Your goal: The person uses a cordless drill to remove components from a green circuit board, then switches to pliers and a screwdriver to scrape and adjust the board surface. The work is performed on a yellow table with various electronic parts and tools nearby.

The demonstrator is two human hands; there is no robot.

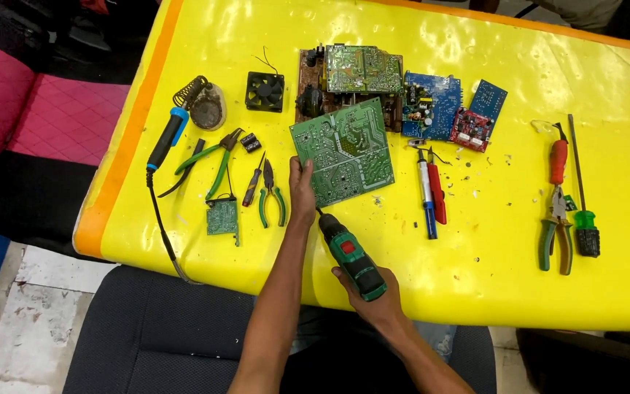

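Two bare hands work at the near edge of a yellow counter [475, 255]. Left hand [302, 191] lies on the lower left corner of a large green circuit board [344, 151], fingers spread flat on it. Right hand [375, 300] has its fingers wrapped around a green-and-black screwdriver [350, 254], whose tip meets the board's lower edge. Green-handled pliers [271, 193] lie just left of the left hand; blue and red pen-shaped tools [432, 191] lie to the board's right.

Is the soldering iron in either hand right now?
No. The soldering iron lies on the yellow table; the left hand steadies the green circuit board, the right hand grips a green screwdriver.
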